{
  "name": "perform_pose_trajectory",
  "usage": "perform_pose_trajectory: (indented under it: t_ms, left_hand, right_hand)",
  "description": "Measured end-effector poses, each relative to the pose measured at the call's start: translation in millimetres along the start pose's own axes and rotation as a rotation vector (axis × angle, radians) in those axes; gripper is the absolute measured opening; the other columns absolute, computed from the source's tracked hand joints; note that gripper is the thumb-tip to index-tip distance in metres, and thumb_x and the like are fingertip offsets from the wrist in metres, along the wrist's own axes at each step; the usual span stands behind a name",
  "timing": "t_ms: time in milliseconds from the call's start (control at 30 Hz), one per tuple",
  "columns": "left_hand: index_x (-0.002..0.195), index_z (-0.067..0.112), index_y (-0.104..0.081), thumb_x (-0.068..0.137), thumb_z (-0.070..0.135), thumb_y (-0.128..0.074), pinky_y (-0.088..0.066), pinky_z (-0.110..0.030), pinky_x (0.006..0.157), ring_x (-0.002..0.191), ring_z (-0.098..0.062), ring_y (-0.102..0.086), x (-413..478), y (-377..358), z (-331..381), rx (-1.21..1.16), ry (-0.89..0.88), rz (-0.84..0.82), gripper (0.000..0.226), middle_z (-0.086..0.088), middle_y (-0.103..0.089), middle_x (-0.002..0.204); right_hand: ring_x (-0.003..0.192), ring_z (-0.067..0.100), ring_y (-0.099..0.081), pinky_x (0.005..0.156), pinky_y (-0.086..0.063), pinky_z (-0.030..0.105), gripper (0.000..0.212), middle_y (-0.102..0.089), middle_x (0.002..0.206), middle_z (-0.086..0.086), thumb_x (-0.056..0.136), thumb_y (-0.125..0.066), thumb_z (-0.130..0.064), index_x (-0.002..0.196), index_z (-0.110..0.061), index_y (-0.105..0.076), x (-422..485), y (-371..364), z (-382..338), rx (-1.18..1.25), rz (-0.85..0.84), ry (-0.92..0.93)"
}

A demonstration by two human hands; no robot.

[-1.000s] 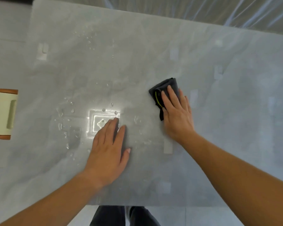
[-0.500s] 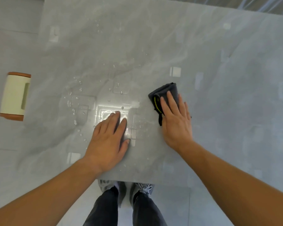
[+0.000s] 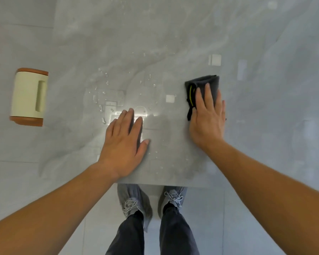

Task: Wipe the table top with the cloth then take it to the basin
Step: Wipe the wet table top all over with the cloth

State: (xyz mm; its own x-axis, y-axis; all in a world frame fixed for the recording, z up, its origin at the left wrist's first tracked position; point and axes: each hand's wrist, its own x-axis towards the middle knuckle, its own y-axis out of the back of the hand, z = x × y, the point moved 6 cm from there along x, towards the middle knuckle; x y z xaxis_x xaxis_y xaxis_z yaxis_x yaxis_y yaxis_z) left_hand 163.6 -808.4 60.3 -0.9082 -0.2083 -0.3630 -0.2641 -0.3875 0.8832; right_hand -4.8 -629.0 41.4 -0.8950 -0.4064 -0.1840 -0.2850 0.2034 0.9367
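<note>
Bright, even light overhead. Glare flares on the wet worktop (image 3: 173, 43) beside the left hand (image 3: 124, 138). Edges bend and soften.

Left hand (image 3: 124, 138) flat; right hand (image 3: 208, 119) flat, palms down.

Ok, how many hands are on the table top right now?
2. The left hand lies flat on the wet patch of the table top, near its front edge. The right hand presses flat on the folded dark cloth, further right.
</note>
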Motion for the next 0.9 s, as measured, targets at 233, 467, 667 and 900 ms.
perform_pose_trajectory:
  t_ms: [233, 467, 667, 900]
  left_hand:
    - [0.156, 0.017, -0.022, 0.103, 0.050, -0.033, -0.007, -0.047, 0.123, 0.154, -0.029, 0.001, -10, 3, -11, -0.067, 0.002, 0.008, 0.064, -0.013, -0.004, 0.167]
    - [0.157, 0.017, -0.021, 0.101, 0.054, -0.021, -0.003, -0.044, 0.123, 0.154, -0.026, 0.005, -31, -6, -21, -0.037, -0.096, -0.050, 0.066, -0.012, -0.003, 0.167]
    - [0.157, 0.017, -0.022, 0.102, 0.053, -0.019, -0.007, -0.043, 0.124, 0.154, -0.022, 0.002, -32, -4, -24, -0.089, -0.081, -0.059, 0.066, -0.009, -0.007, 0.168]
    - [0.155, 0.019, -0.026, 0.100, 0.053, -0.023, -0.012, -0.041, 0.120, 0.153, -0.021, -0.006, -22, 6, -33, -0.112, -0.068, -0.032, 0.064, -0.005, -0.012, 0.166]
  right_hand:
    - [0.154, 0.034, -0.003, 0.122, -0.013, 0.057, 0.064, -0.012, 0.168, 0.001, 0.097, -0.040, -0.029, 0.158, -0.024, -0.022, -129, -35, -40, -0.127, -0.160, 0.476]
    - [0.153, 0.033, -0.008, 0.122, -0.012, 0.055, 0.058, -0.019, 0.166, 0.002, 0.098, -0.040, -0.024, 0.155, -0.022, -0.031, -66, -12, -16, -0.018, -0.032, 0.104]
    - [0.154, 0.031, 0.003, 0.122, -0.009, 0.054, 0.062, -0.004, 0.168, 0.000, 0.099, -0.036, -0.029, 0.158, -0.023, -0.020, -165, -55, -75, -0.053, -0.051, 0.093]
    - [0.154, 0.032, -0.004, 0.124, -0.004, 0.052, 0.063, -0.018, 0.166, 0.001, 0.094, -0.042, -0.026, 0.156, -0.023, -0.027, -106, -47, -79, -0.063, -0.067, 0.224]
